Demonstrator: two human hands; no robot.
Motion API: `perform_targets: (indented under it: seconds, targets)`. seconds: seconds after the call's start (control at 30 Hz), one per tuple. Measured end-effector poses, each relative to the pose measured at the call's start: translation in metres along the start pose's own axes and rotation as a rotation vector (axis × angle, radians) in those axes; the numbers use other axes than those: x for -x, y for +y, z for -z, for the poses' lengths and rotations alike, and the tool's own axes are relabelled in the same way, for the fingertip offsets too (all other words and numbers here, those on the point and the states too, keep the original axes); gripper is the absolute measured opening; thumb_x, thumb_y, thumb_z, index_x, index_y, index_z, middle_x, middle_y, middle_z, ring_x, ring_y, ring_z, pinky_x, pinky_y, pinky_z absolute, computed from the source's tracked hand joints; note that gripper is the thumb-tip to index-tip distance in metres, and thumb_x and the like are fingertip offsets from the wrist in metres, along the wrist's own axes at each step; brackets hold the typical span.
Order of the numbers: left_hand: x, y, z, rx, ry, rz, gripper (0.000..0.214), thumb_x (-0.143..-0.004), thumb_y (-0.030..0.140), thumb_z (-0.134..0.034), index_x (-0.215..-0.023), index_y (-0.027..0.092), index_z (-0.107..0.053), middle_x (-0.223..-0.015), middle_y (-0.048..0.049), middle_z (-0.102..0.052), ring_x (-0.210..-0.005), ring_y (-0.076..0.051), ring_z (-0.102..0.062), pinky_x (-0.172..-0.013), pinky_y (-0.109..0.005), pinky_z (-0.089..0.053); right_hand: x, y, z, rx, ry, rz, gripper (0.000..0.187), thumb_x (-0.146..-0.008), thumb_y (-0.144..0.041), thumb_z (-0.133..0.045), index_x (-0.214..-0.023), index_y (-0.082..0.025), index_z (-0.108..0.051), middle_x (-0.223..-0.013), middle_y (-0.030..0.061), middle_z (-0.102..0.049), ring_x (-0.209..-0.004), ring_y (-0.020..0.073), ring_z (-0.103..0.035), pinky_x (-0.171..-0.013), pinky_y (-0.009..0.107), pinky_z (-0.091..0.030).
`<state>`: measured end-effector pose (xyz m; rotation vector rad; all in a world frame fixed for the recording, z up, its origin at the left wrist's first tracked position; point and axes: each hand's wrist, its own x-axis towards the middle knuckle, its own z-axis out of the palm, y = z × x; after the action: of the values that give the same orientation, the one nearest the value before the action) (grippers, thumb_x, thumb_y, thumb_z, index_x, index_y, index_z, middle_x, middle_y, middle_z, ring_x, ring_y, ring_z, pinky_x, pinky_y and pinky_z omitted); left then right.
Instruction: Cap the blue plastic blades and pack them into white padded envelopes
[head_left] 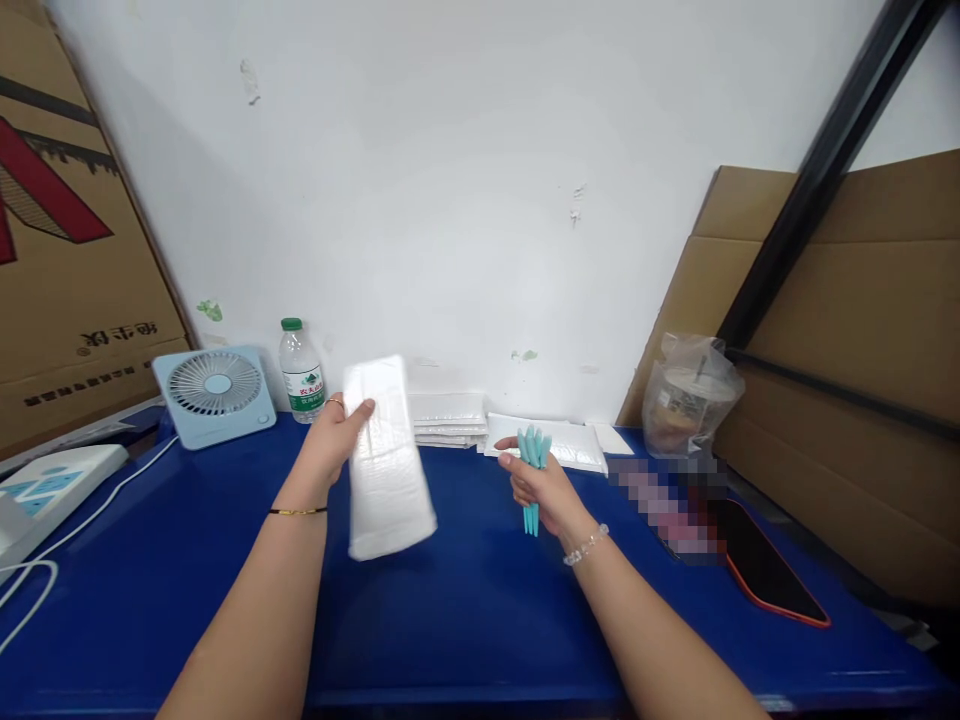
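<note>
My left hand (335,435) grips a white plastic packet (386,470) by its upper left edge and holds it upright above the blue table (465,620). The packet is flat, long and slightly wrinkled. Several slim turquoise pens (532,450) are bunched in my right hand (544,490), tips pointing down, with the fingers wrapped round them. Behind my hands, against the wall, lies a stack of white padded envelopes (450,415). Another white padded envelope (574,445) lies flat just behind my right hand.
At the back left stand a light blue fan (217,395) and a water bottle (302,370). A power strip (52,490) with white cables is at far left. On the right are a bagged drink cup (686,405) and a phone (776,565). Cardboard boxes (862,400) flank both sides.
</note>
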<state>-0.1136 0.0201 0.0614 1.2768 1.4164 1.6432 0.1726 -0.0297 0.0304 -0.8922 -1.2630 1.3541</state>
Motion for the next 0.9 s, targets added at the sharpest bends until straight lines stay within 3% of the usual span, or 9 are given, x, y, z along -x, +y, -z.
perform_targets:
  seconds: [0.13, 0.27, 0.4, 0.5, 0.57, 0.7, 0.77, 0.83, 0.9]
  targets:
    - [0.011, -0.005, -0.035, 0.325, 0.067, -0.003, 0.039, -0.072, 0.033, -0.066, -0.105, 0.016, -0.055, -0.1, -0.0081, -0.066, -0.088, -0.02, -0.063, -0.083, -0.036, -0.049, 0.004, 0.003, -0.017, 0.128, -0.025, -0.039, 0.044, -0.064, -0.042, -0.073, -0.1, -0.018, -0.059, -0.047, -0.01, -0.034, -0.039, 0.0048, -0.026, -0.037, 0.02, -0.021]
    - [0.029, -0.005, -0.061, 0.551, 0.031, 0.202, 0.026, -0.078, 0.024, -0.063, -0.102, 0.016, -0.057, -0.097, -0.0075, -0.067, -0.085, -0.018, -0.065, -0.084, -0.036, -0.051, -0.002, 0.015, -0.019, 0.208, 0.066, -0.073, 0.032, -0.062, -0.039, -0.073, -0.079, -0.016, -0.06, -0.048, -0.0078, -0.039, -0.039, 0.005, -0.03, -0.036, 0.02, -0.021]
    - [0.035, -0.002, -0.066, 0.68, 0.046, 0.354, 0.021, -0.078, 0.016, -0.062, -0.098, 0.016, -0.058, -0.092, -0.0067, -0.068, -0.078, -0.017, -0.066, -0.082, -0.034, -0.053, -0.006, 0.016, -0.008, 0.138, 0.119, -0.096, 0.033, -0.062, -0.036, -0.072, -0.084, -0.018, -0.055, -0.045, -0.0102, -0.038, -0.036, 0.0053, -0.028, -0.034, 0.02, -0.021]
    - [0.033, -0.003, -0.063, 0.713, 0.089, 0.389, 0.023, -0.077, 0.018, -0.063, -0.099, 0.015, -0.058, -0.089, -0.0068, -0.068, -0.079, -0.017, -0.066, -0.082, -0.033, -0.053, -0.005, 0.011, -0.005, 0.102, 0.075, -0.157, 0.034, -0.061, -0.032, -0.075, -0.083, -0.018, -0.053, -0.04, -0.012, -0.035, -0.034, 0.0049, -0.026, -0.034, 0.019, -0.019]
    - [0.036, -0.001, -0.062, 0.773, 0.011, 0.435, 0.03, -0.077, 0.029, -0.063, -0.103, 0.014, -0.059, -0.091, -0.0084, -0.069, -0.085, -0.021, -0.066, -0.084, -0.036, -0.052, -0.002, 0.007, -0.006, -0.003, -0.023, -0.227, 0.029, -0.063, -0.029, -0.074, -0.076, -0.019, -0.05, -0.038, -0.013, -0.031, -0.033, 0.004, -0.022, -0.034, 0.018, -0.018]
    - [0.059, 0.01, -0.067, 1.036, -0.459, 0.523, 0.069, -0.071, 0.067, -0.049, -0.113, 0.012, -0.058, -0.107, -0.0147, -0.065, -0.104, -0.034, -0.057, -0.091, -0.05, -0.045, 0.002, 0.006, -0.014, -0.271, -0.149, -0.315, 0.029, -0.067, -0.028, -0.071, -0.067, -0.02, -0.044, -0.038, -0.0138, -0.027, -0.034, 0.0029, -0.016, -0.035, 0.018, -0.018]
    - [0.071, 0.013, -0.073, 1.147, -0.602, 0.579, 0.075, -0.069, 0.068, -0.049, -0.118, 0.01, -0.055, -0.115, -0.0167, -0.061, -0.11, -0.035, -0.054, -0.094, -0.052, -0.041, 0.003, 0.007, -0.016, -0.301, -0.158, -0.346, 0.03, -0.067, -0.028, -0.072, -0.066, -0.019, -0.043, -0.039, -0.0135, -0.027, -0.035, 0.0025, -0.016, -0.036, 0.017, -0.017]
    - [0.076, 0.013, -0.078, 1.231, -0.578, 0.633, 0.063, -0.073, 0.057, -0.054, -0.118, 0.013, -0.054, -0.112, -0.0141, -0.062, -0.108, -0.031, -0.056, -0.096, -0.051, -0.04, 0.003, 0.006, -0.017, -0.262, -0.14, -0.336, 0.027, -0.066, -0.029, -0.073, -0.07, -0.019, -0.048, -0.04, -0.0135, -0.028, -0.035, 0.0026, -0.017, -0.036, 0.018, -0.018]
    - [0.076, 0.011, -0.082, 1.287, -0.452, 0.679, 0.047, -0.075, 0.044, -0.058, -0.114, 0.016, -0.055, -0.103, -0.0097, -0.065, -0.103, -0.026, -0.06, -0.097, -0.048, -0.041, 0.004, 0.001, -0.015, -0.19, -0.061, -0.22, 0.025, -0.067, -0.031, -0.072, -0.079, -0.018, -0.054, -0.041, -0.0134, -0.027, -0.035, 0.0032, -0.019, -0.037, 0.018, -0.019]
